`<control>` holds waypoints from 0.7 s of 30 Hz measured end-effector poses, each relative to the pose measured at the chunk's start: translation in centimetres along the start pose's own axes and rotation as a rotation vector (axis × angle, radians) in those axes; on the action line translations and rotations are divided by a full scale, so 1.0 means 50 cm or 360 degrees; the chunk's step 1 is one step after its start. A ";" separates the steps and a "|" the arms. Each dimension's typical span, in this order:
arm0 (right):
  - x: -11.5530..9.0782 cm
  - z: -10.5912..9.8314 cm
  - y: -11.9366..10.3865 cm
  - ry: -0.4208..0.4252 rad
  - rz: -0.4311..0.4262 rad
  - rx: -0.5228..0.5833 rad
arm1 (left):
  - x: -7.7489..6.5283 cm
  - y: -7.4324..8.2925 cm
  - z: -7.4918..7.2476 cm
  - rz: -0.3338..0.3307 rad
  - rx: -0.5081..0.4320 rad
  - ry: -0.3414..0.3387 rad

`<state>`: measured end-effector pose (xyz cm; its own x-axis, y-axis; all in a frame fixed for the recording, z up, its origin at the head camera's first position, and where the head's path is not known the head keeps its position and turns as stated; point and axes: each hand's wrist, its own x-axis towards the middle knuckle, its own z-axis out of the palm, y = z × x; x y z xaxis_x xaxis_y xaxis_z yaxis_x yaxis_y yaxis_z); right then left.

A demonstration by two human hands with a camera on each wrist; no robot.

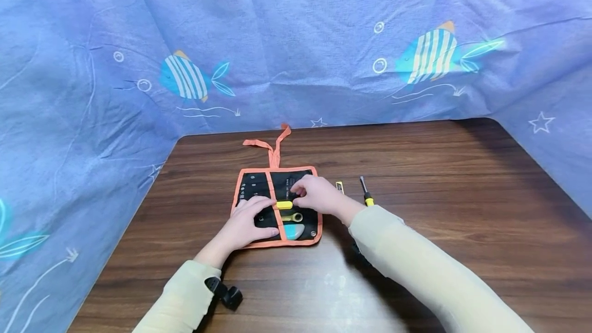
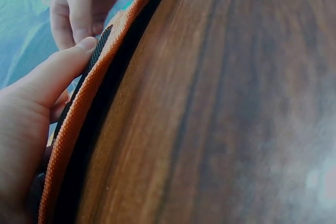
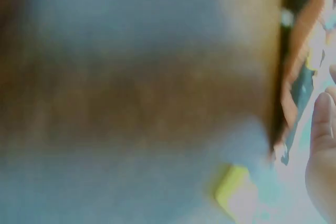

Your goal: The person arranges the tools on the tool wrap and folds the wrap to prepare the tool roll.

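Note:
A black tool pouch [image 1: 305,173] with orange trim lies spread on the table, its pockets split by an orange band. My left hand [image 1: 247,225] rests across its left part, fingertips near the band; in the left wrist view the thumb [image 2: 79,59] lies at the pouch's edge. A small yellow rounded piece [image 1: 284,205] sticks out at the band. Below it show a ring-ended wrench [image 1: 296,217] and a teal and grey handle [image 1: 293,231]. Over the right part is my right hand [image 1: 319,195], fingers loosely bent beside the yellow piece, with nothing visible held.
Two orange ties [image 1: 275,155] stretch from the pouch's far edge. Right of it lie a screwdriver [image 1: 365,189], partly behind the right sleeve, and a small yellow and black item [image 1: 339,187]. A blue fish-print cloth [image 1: 296,40] hangs behind the wooden table [image 1: 416,158].

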<state>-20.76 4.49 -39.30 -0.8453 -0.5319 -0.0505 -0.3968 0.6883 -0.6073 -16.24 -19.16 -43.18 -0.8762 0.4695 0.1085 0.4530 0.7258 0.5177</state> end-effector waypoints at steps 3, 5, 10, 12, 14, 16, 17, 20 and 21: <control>-0.009 -0.021 0.005 0.0019 0.0025 0.0051 | -0.001 0.001 -0.001 -0.0008 0.0003 -0.0007; -0.015 -0.033 0.010 0.0031 0.0021 0.0065 | -0.001 0.003 -0.002 -0.0016 0.0000 -0.0014; -0.033 -0.052 0.024 0.0061 0.0015 0.0100 | -0.002 0.009 -0.006 -0.0028 -0.0007 -0.0022; -0.040 -0.055 0.033 0.0085 0.0005 0.0098 | -0.003 0.011 -0.007 -0.0024 -0.0004 -0.0023; -0.047 -0.058 0.043 0.0104 0.0000 0.0098 | -0.003 0.011 -0.008 -0.0025 -0.0003 -0.0029; -0.056 -0.063 0.052 0.0116 0.0009 0.0095 | -0.003 0.011 -0.008 -0.0032 -0.0007 -0.0036; -0.060 -0.065 0.056 0.0122 0.0023 0.0090 | -0.003 0.011 -0.008 -0.0037 -0.0007 -0.0039; -0.074 -0.075 0.065 0.0121 0.0069 0.0084 | -0.002 0.010 -0.009 -0.0040 -0.0015 -0.0044; -0.079 -0.077 0.069 0.0126 0.0085 0.0080 | -0.002 0.010 -0.009 -0.0040 -0.0017 -0.0044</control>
<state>-20.17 10.86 -38.12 -0.8911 -0.4532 -0.0222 -0.3338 0.6878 -0.6446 -15.98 -19.07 -42.55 -0.8823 0.4651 0.0723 0.4292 0.7320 0.5291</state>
